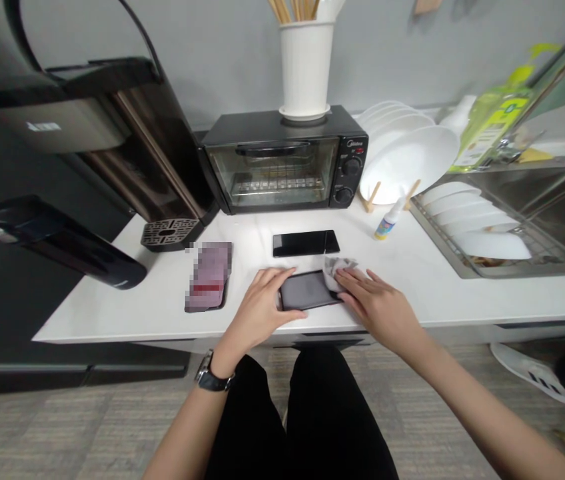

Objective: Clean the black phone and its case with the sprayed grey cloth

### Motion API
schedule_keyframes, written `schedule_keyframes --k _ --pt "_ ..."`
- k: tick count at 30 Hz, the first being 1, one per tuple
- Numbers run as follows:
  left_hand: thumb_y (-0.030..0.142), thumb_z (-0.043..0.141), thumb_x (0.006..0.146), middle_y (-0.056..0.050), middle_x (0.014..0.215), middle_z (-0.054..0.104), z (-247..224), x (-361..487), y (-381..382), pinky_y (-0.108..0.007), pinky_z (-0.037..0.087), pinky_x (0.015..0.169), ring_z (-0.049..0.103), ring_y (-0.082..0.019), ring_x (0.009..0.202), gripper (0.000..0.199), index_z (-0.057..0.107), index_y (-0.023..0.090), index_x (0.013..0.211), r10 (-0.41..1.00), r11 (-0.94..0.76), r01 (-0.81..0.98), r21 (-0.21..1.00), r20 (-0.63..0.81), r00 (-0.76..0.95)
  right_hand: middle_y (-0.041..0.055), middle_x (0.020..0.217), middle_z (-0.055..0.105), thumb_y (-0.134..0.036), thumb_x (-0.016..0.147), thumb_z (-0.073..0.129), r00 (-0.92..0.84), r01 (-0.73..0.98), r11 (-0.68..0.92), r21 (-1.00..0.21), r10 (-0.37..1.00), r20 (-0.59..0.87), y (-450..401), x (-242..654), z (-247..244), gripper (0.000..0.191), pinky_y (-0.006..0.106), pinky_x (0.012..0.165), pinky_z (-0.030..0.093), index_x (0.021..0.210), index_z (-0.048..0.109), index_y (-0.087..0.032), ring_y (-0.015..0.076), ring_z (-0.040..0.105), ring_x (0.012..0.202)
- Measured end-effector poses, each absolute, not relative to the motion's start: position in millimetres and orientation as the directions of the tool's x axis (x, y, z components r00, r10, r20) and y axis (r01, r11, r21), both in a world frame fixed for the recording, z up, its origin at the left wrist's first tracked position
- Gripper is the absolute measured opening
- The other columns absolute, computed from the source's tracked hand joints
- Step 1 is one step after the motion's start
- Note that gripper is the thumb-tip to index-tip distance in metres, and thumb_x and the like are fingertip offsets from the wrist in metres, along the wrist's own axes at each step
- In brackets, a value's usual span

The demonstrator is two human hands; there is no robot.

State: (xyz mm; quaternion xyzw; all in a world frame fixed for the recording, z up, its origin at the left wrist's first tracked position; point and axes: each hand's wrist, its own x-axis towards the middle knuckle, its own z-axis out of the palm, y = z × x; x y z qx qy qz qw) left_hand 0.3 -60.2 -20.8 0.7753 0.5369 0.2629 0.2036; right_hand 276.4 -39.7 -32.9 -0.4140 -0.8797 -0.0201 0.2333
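3 phones lie on the bench [462, 293], and we have both hands on the nearest one. That phone [307, 291] sits at the front edge, screen up, its long axis running left to right across us, roughly parallel to the bench edge.

Our left hand [262, 303] clamps its left end: the fingers [276, 275] curl over the far long side and the thumb presses the near side, so the hand is closed on the phone and pins it flat. Our right hand [375, 303] lies at the phone's right end, fingers nearly flat and narrow, pressing a small crumpled wipe [335, 269] onto the top right corner of the screen. We judge the wipe is held under the fingertips rather than pinched; the contact itself is hidden.

From the right fingers the bare screen stretches leftwards, along the long axis, towards the left hand. The right hand is the nearer to the wipe, the left to the uncovered glass.

Just behind lies a second phone [305, 243], also lengthwise left to right, apart from ours. A third phone [209, 276] rests to the left, its face blurred. A small bottle [388, 221] stands to the right, well apart, and a toaster oven [282, 162] stands at the back.
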Motion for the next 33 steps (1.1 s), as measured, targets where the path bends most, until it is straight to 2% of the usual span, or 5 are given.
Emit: schedule_keyframes --k 4,10,17,28,33 --pt "0.043 0.091 0.078 -0.007 0.138 0.064 -21 -3 -57 -0.050 0.047 0.113 0.054 -0.033 0.131 0.091 0.046 0.033 0.156 0.928 -0.370 0.704 0.606 0.208 0.309 0.0175 0.145 0.067 -0.041 0.109 0.049 -0.587 0.699 0.693 -0.177 0.698 0.411 -49 251 -38 0.047 0.061 0.121 0.044 0.145 0.061 -0.013 0.0331 0.063 0.137" --pt "0.040 0.085 0.084 -0.011 0.137 0.063 -23 -6 -58 -0.048 0.050 0.108 0.056 -0.033 0.126 0.092 0.039 0.027 0.162 0.933 -0.357 0.731 0.581 0.180 0.312 0.0151 0.146 0.067 -0.047 0.108 0.053 -0.738 0.493 0.809 -0.321 0.584 0.338 -61 201 -28 0.051 0.046 0.119 0.051 0.142 0.063 -0.011 0.0272 0.062 0.138" --pt "0.048 0.089 0.080 -0.009 0.140 0.063 -26 -8 -59 -0.050 0.047 0.111 0.054 -0.034 0.129 0.105 0.032 0.030 0.166 0.927 -0.373 0.734 0.568 0.193 0.322 0.0085 0.140 0.071 -0.037 0.108 0.055 -0.655 0.659 0.737 -0.150 0.660 0.367 -69 283 -25 0.040 0.051 0.113 0.055 0.145 0.062 -0.022 0.0265 0.072 0.124" --pt "0.048 0.089 0.079 -0.008 0.139 0.065 -25 -1 -56 -0.051 0.047 0.111 0.055 -0.033 0.127 0.107 0.029 0.033 0.167 0.919 -0.390 0.715 0.580 0.198 0.341 0.0343 0.142 0.062 -0.080 0.093 0.053 -0.520 0.786 0.612 -0.080 0.727 0.449 -60 233 -43 0.098 0.063 0.112 0.051 0.145 0.057 0.002 0.0473 0.063 0.132" --pt "0.042 0.083 0.086 -0.010 0.139 0.063 -26 -2 -56 -0.049 0.049 0.109 0.056 -0.032 0.126 0.099 0.028 0.031 0.168 0.914 -0.403 0.726 0.557 0.197 0.356 0.0288 0.144 0.063 -0.089 0.087 0.048 -0.670 0.604 0.782 -0.156 0.604 0.432 -65 196 -45 0.105 0.055 0.120 0.047 0.142 0.061 -0.001 0.0392 0.061 0.138"
